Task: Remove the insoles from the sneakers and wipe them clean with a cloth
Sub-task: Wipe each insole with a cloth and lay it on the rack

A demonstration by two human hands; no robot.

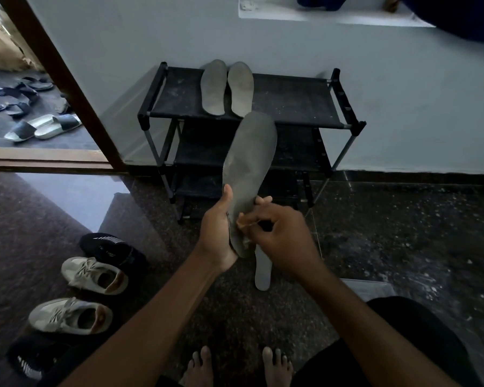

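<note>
Wiping insole [249,163] near its heel.
I see L hand [217,236] gripping heel, R hand [282,241] pinching cloth [243,222] beside; toe points up-away.

**Shoe rack and floor by the wall**

The black rack's top shelf [291,101] carries a grey insole [213,88] and a paler insole [241,89] side by side, left of its middle, reaching to its back edge. On the dark speckled floor [403,233] a third insole [262,270] lies in front of the rack. Toward the left lie a near pale sneaker [70,315], a far pale sneaker [95,275] and a black sneaker [109,247] just beyond them.
</note>
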